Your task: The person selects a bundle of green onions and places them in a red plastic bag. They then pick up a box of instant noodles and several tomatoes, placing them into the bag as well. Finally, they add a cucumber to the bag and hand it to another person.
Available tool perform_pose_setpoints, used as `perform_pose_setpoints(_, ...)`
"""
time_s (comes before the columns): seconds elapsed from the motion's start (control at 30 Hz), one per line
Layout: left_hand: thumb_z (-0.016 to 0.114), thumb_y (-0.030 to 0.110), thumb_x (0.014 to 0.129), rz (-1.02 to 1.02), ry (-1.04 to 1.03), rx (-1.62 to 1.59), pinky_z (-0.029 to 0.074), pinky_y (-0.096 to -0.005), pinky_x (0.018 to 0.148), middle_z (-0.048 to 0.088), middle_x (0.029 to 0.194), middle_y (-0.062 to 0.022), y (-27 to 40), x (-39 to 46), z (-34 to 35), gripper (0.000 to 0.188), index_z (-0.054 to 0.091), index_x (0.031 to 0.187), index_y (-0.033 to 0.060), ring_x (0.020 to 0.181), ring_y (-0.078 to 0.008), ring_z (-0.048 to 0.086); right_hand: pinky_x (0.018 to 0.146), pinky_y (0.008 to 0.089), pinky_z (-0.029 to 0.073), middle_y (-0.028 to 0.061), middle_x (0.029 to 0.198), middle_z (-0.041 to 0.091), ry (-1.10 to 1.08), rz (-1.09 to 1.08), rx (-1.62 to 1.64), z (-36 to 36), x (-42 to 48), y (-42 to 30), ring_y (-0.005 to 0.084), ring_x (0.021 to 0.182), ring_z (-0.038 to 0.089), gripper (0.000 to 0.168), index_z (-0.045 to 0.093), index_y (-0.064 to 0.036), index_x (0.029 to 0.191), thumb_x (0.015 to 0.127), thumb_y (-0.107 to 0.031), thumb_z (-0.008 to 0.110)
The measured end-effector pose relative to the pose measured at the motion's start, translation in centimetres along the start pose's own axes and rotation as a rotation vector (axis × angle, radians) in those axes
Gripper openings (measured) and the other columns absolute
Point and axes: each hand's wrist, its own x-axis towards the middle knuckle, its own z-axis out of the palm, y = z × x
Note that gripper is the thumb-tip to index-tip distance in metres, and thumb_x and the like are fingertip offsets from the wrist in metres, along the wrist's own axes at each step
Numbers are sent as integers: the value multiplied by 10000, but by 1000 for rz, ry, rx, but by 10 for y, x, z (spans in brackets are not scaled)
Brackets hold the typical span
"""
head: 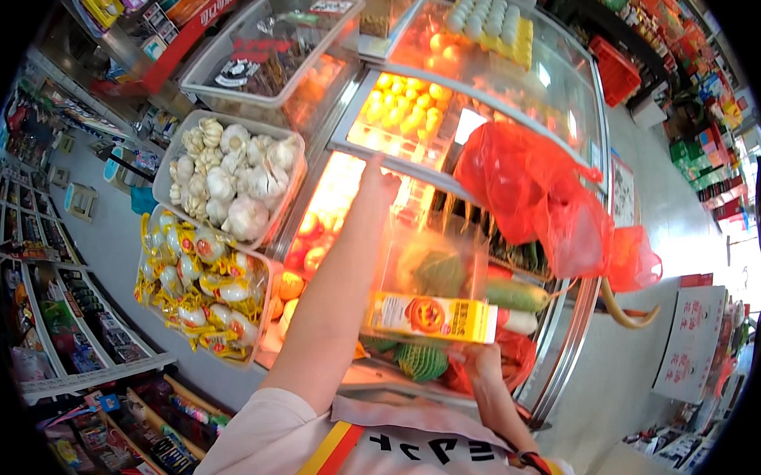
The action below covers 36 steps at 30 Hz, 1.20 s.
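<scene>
My left hand (384, 177) reaches forward to the metal frame (409, 166) of a lit glass display case and seems to touch it. Glare blurs its fingers, so their grip cannot be made out. Lower down and nearer my body, my right hand (481, 360) holds a clear plastic box with a yellow and white printed side (432, 317) by its lower right corner. Through the box a green vegetable shows. Below it in the case lie a netted green round vegetable (422, 361) and a red plastic bag (518, 359). A long green gourd (517, 294) is at its right.
At left stand tubs of garlic (225, 174) and wrapped eggs (197, 277), with a larger clear bin (271, 57) behind. Red plastic bags (518, 187) hang over the case's right side. An egg tray (492, 25) rests on the glass top. Shop shelves flank both sides.
</scene>
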Motion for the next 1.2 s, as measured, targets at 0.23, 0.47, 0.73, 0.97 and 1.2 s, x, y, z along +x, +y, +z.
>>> perform_pose_setpoints(0.23, 560, 209, 836, -160, -73, -123, 394, -517, 940, 416, 1141, -183, -28, -5, 27, 423, 365, 1148, 2, 1050, -330, 451, 644, 453, 566, 161, 862, 566, 12, 2, 31, 4, 8, 5, 308, 754, 602, 452, 475, 81, 1099, 659, 151, 401)
perform_pose_setpoints(0.47, 521, 206, 857, -138, -79, -99, 360, -523, 988, 368, 1229, -206, -26, -9, 28, 474, 312, 1222, -12, 1126, -344, 423, 675, 474, 561, 223, 1026, 542, 6, -14, 56, 8, 11, 3, 384, 862, 597, 428, 470, 90, 1100, 684, 147, 390)
perform_pose_setpoints(0.73, 589, 213, 822, -100, -66, 129, 344, -460, 922, 412, 1192, -155, -16, -17, 17, 428, 407, 1179, 63, 1074, -340, 419, 723, 488, 548, 194, 1068, 568, -4, -46, -19, -11, 31, 19, 365, 928, 599, 440, 495, 31, 1142, 721, 128, 412)
perform_pose_setpoints(0.97, 619, 241, 821, 748, -221, 1464, 256, -390, 1061, 264, 1431, -191, -16, -125, -63, 744, 208, 1402, 25, 1327, -308, 257, 739, 455, 559, 149, 1037, 605, -37, -97, -8, 8, 12, 13, 306, 917, 621, 433, 498, 24, 1145, 738, 124, 391)
perform_pose_setpoints(1.2, 614, 221, 797, 364, -332, 1487, 406, -394, 922, 527, 1153, -262, -29, -165, -203, 707, 268, 1364, -19, 1092, -341, 519, 639, 426, 591, 198, 1088, 567, -6, -38, 28, 2, 18, 21, 364, 896, 626, 507, 421, 48, 1174, 687, 164, 340)
